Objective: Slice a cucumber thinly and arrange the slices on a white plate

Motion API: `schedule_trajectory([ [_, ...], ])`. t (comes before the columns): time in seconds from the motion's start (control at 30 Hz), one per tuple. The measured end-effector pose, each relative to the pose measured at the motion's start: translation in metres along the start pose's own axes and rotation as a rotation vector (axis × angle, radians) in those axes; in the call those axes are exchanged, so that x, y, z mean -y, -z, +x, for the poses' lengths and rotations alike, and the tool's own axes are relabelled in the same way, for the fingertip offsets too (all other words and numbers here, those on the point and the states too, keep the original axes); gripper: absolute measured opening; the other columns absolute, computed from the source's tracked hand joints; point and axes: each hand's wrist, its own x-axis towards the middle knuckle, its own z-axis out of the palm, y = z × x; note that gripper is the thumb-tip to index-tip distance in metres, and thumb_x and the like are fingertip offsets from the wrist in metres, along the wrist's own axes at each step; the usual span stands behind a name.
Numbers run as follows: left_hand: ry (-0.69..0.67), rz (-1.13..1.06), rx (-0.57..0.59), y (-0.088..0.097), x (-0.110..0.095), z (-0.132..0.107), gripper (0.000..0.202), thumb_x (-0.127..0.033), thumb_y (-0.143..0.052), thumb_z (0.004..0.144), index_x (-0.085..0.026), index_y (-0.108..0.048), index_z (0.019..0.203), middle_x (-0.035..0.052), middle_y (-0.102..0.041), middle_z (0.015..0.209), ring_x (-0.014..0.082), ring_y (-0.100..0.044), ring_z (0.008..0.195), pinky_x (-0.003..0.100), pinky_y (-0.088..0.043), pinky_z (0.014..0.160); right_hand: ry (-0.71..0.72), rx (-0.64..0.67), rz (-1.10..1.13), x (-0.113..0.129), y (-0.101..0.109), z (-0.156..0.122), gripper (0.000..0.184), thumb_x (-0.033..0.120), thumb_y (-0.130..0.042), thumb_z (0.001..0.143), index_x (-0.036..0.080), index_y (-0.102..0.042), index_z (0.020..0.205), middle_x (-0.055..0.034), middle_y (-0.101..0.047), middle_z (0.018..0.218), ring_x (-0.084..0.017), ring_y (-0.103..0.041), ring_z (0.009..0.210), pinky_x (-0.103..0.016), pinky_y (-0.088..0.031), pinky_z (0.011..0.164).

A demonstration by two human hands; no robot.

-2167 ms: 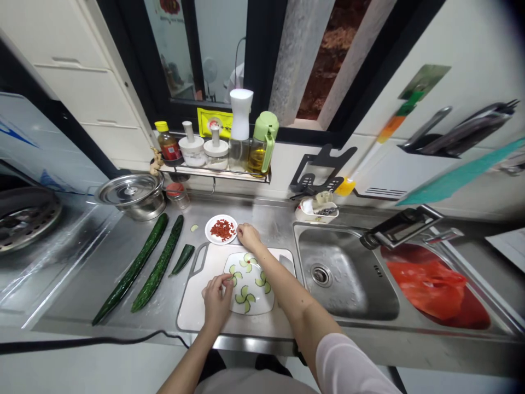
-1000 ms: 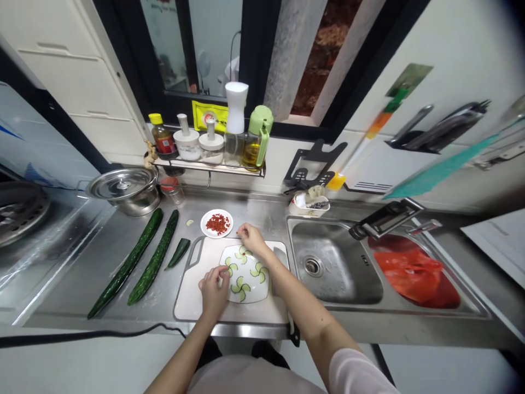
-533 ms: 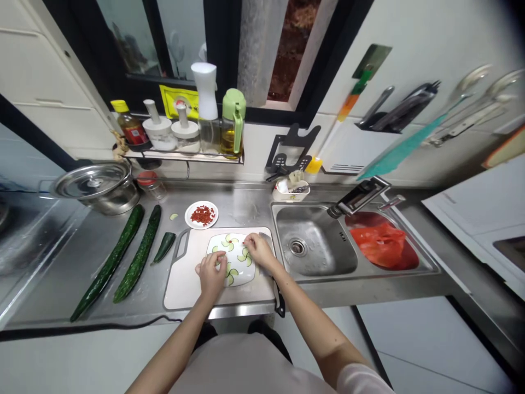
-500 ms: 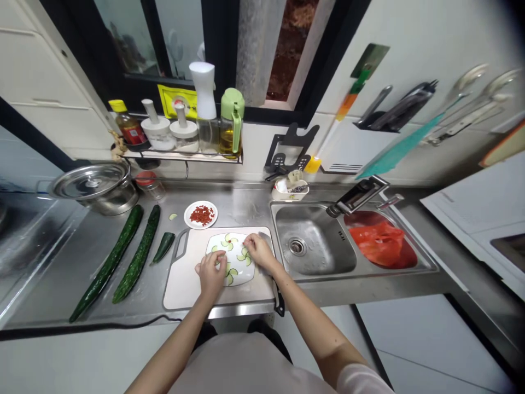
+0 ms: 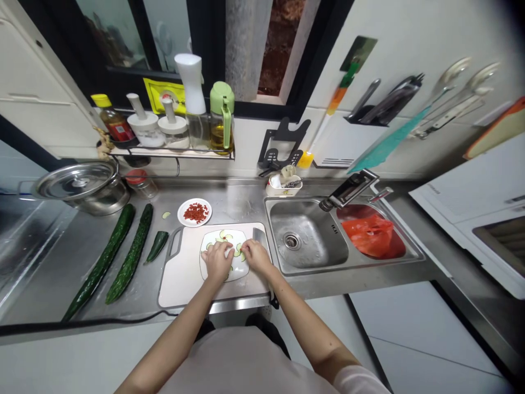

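Observation:
My left hand (image 5: 219, 260) is over a white squarish plate (image 5: 238, 272), fingers curled and thumb near the fingertips; anything between them is too small to make out. My right hand (image 5: 256, 256) reaches over the plate's right side, fingertips pinched close to thin cucumber slices (image 5: 238, 250). More cucumber slices (image 5: 223, 236) lie in a curved pattern at the plate's far side, with a small red bit among them. Others are partly hidden under my left hand. The plate rests on a cutting board (image 5: 180, 279). Behind it stands a small white dish (image 5: 181, 215) of red dried berries (image 5: 196, 212).
Two long cucumbers (image 5: 104, 262) (image 5: 130, 257) and a cut cucumber piece (image 5: 157, 246) lie left of the board. A knife (image 5: 260, 236) lies along its right side. The sink (image 5: 311, 235) is to the right, a red bag (image 5: 369, 235) in its second basin. A lidded pot (image 5: 82, 186) stands back left.
My left hand has moved right and forward across the plate, closer to my right hand. My right fingertips have lowered towards the right-hand slices. The whole view has shifted slightly.

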Motion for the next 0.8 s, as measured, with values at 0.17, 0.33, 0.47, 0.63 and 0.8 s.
schedule_trajectory([
  [0.17,-0.012,0.045,0.082,-0.003,-0.005,0.005,0.018,-0.038,-0.055,0.085,-0.027,-0.069,0.09,0.0053,-0.064,0.1,0.0272,-0.05,0.1,0.042,-0.027,0.084,-0.007,0.023,-0.099,0.0,-0.002,-0.002,0.013,0.023,-0.048,0.091,0.019,-0.06,0.09,-0.0038,-0.061,0.091,-0.016,-0.05,0.088,-0.025,-0.035,0.073],
  [0.33,-0.026,0.064,0.111,-0.005,-0.009,0.006,0.019,-0.039,-0.054,0.085,-0.027,-0.068,0.09,0.006,-0.064,0.102,0.0276,-0.049,0.102,0.042,-0.027,0.085,-0.017,0.046,-0.148,-0.001,-0.005,-0.004,0.015,0.025,-0.045,0.092,0.02,-0.06,0.092,-0.0044,-0.06,0.094,-0.017,-0.049,0.089,-0.025,-0.034,0.073],
  [0.47,-0.031,0.074,0.116,-0.008,-0.009,0.007,0.019,-0.038,-0.054,0.085,-0.028,-0.069,0.09,0.0056,-0.063,0.102,0.0273,-0.049,0.102,0.043,-0.027,0.085,-0.019,0.064,-0.162,-0.002,-0.006,-0.005,0.016,0.025,-0.045,0.093,0.02,-0.06,0.093,-0.0048,-0.06,0.096,-0.017,-0.049,0.09,-0.025,-0.034,0.073],
  [0.63,-0.041,0.087,0.104,-0.011,-0.008,0.008,0.019,-0.038,-0.054,0.086,-0.027,-0.069,0.09,0.0063,-0.063,0.103,0.0276,-0.049,0.102,0.043,-0.027,0.086,-0.011,0.071,-0.178,-0.002,-0.006,-0.003,0.017,0.026,-0.043,0.094,0.02,-0.059,0.094,-0.0052,-0.06,0.097,-0.017,-0.049,0.092,-0.026,-0.034,0.074],
  [0.8,-0.044,0.107,0.119,-0.014,-0.009,0.009,0.019,-0.038,-0.054,0.086,-0.027,-0.069,0.09,0.0066,-0.063,0.105,0.0276,-0.048,0.103,0.043,-0.027,0.087,-0.012,0.087,-0.196,-0.002,-0.006,-0.003,0.021,0.028,-0.041,0.095,0.02,-0.06,0.095,-0.0056,-0.06,0.099,-0.017,-0.049,0.094,-0.026,-0.035,0.074],
])
